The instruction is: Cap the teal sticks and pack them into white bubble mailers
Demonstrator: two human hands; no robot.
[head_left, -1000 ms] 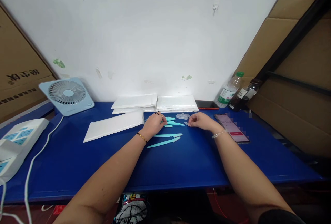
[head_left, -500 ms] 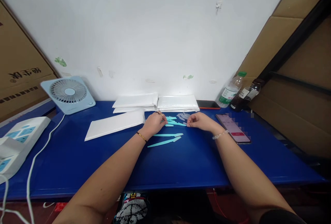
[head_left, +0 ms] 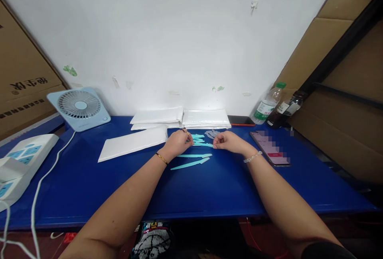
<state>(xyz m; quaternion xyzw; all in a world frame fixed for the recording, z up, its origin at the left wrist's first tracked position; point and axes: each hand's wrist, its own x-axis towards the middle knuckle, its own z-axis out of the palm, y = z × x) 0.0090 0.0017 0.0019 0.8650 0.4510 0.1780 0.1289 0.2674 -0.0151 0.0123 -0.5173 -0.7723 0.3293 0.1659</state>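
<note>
Both my hands rest on the blue table near its far middle. My left hand is curled, its fingertips pinching one end of a thin teal plastic strip. My right hand is closed at the strip's other end, by a small pile of clear plastic caps. More teal strips lie just beyond the fingers. Two further teal strips lie side by side on the table nearer to me.
White padded envelopes lie left of my hands, with two stacks against the wall. A small blue fan and white power strip with cable stand left. A phone, second phone and two bottles sit right. Cardboard boxes flank both sides.
My right hand has slid slightly left, closer to my left hand along the teal strip. My left hand has stayed in place.
</note>
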